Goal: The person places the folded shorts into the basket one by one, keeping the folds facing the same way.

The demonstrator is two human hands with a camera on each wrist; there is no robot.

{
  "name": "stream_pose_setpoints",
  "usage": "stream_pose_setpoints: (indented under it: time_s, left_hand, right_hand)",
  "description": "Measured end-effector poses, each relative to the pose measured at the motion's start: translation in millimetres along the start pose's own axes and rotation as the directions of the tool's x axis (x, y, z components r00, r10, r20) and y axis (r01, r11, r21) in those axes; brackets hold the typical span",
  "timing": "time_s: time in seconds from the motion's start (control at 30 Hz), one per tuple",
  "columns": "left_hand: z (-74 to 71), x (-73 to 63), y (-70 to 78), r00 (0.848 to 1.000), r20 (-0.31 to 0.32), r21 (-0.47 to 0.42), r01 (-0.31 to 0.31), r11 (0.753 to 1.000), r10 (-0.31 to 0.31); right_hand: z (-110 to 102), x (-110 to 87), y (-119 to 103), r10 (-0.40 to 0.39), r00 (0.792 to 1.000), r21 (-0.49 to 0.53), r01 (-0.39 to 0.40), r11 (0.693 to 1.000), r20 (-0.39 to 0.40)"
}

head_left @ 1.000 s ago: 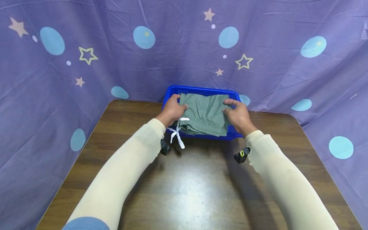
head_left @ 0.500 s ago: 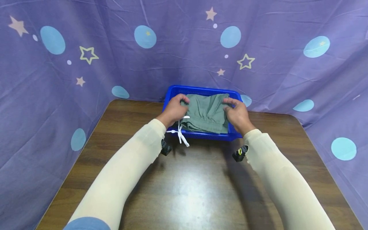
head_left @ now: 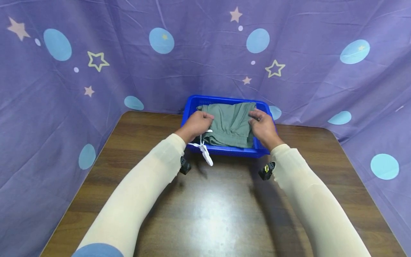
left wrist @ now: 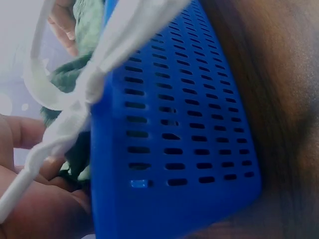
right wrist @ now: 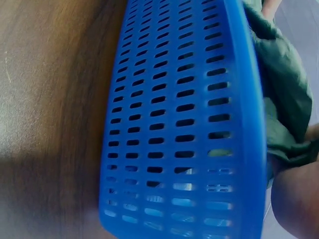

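Note:
Folded green shorts (head_left: pixel 229 123) with a gathered waistband lie in a blue perforated basket (head_left: pixel 231 151). Their white drawstring (head_left: pixel 205 153), tied in a bow, hangs over the basket's front rim. At the left side of the shorts, my left hand (head_left: pixel 197 124) pinches the cloth between thumb and fingers. My right hand (head_left: pixel 264 127) holds the opposite edge, and the right wrist view shows green cloth (right wrist: pixel 289 144) caught at its thumb. The drawstring (left wrist: pixel 75 107) crosses close before the left wrist camera, covering part of that hand (left wrist: pixel 35 204).
The basket stands at the back of a brown wooden table (head_left: pixel 205 207), close to a purple curtain (head_left: pixel 205 64) printed with stars and blue ovals. Small black cameras (head_left: pixel 185 166) sit under both wrists.
The left hand has shifted slightly right and inward over the shorts, and a left corner of cloth now shows behind it. The shorts sit slightly farther back; the drawstring has swung right.

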State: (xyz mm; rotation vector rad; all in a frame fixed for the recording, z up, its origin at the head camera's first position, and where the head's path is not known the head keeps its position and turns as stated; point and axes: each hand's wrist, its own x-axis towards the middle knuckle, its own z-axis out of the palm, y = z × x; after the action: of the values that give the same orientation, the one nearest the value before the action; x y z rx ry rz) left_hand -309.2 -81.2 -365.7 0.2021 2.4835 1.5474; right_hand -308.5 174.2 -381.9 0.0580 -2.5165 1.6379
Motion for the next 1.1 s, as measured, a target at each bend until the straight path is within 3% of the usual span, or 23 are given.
stream_pose_setpoints:
  time_s: [0.27,0.4,0.53,0.63,0.9,1.1]
  left_hand:
    - [1.4,1.1,-3.2,0.998,0.061,0.052,-0.002,0.999,-0.001]
    - [0.9,2.7,-1.9,0.995,0.085,0.053,0.051,0.997,-0.055]
    - [-1.2,2.5,-3.7,0.982,0.131,0.055,0.133,0.99,-0.14]
    - [-1.2,3.6,-6.4,0.976,0.145,0.086,0.154,0.984,-0.166]
    - [3.0,3.6,-11.7,0.979,0.145,0.195,0.111,0.974,-0.141]
    - [5.5,-0.1,-12.0,0.991,0.104,0.337,0.039,0.941,-0.078]
  right_hand:
    - [2.9,0.3,2.2,0.034,0.992,-0.019,-0.032,0.999,0.123]
    - [5.4,-0.1,3.4,0.072,0.983,-0.007,-0.071,0.997,0.171]
    - [7.4,-1.0,7.0,0.111,0.974,0.0,-0.113,0.994,0.196]
    - [7.9,-0.5,11.3,0.139,0.969,-0.01,-0.14,0.99,0.205]
    - [8.9,-0.5,16.9,0.199,0.954,-0.088,-0.183,0.979,0.225]
    - [8.0,0.1,18.5,0.249,0.945,-0.151,-0.22,0.964,0.211]
